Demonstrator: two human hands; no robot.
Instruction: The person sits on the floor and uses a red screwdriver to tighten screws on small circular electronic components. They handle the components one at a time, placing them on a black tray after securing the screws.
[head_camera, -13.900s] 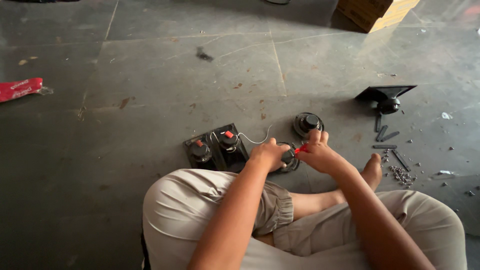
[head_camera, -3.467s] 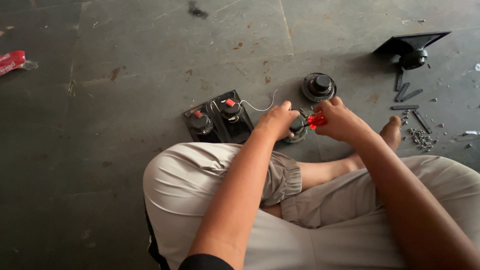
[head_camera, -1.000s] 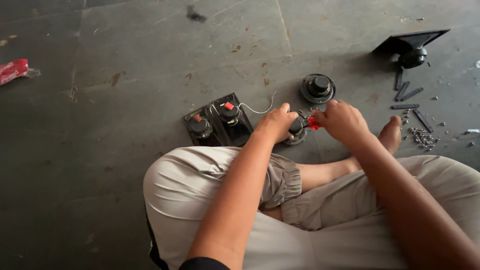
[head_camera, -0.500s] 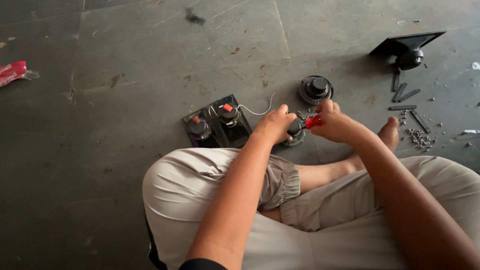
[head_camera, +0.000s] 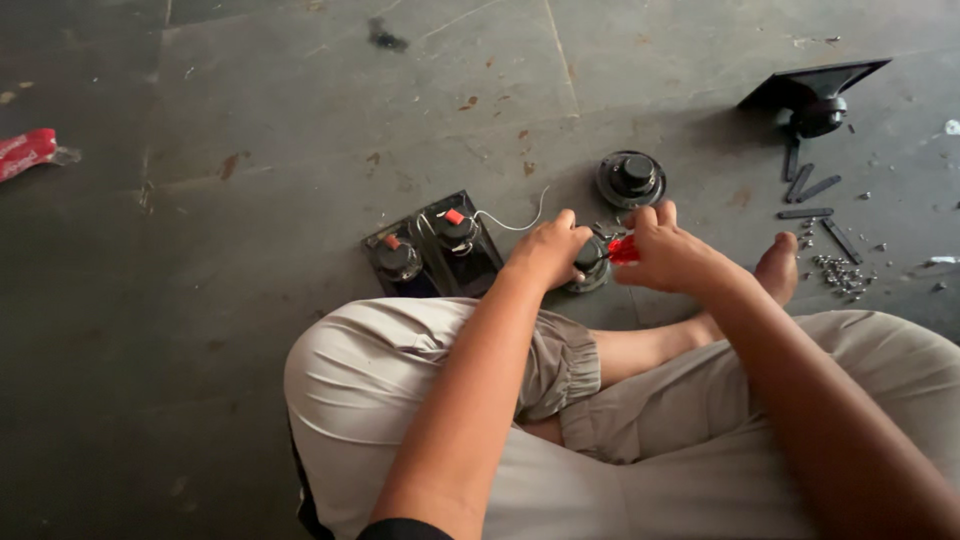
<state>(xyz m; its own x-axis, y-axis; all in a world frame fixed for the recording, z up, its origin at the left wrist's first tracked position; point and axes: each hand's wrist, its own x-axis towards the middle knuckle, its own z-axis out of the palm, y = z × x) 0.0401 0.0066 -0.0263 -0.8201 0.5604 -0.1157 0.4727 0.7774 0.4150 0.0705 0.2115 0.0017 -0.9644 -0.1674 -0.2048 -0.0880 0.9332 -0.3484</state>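
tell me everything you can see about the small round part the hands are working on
The small round part is a dark, disc-shaped piece with a shiny metallic rim, lying flat on the grey floor just in front of the person's crossed legs. The left hand covers its left side and steadies it. The right hand holds a red-handled tool down at its top. Most of it is hidden by the fingers.

Single view, worn on my head, facing steeply down and forward over my crossed legs to the grey floor (head_camera: 250, 330). It sits close: my forearms fill the lower frame. Taking the small round speaker (head_camera: 590, 268) as landmark, it lies just right of centre, my knees nearer the camera, bare floor beyond it.
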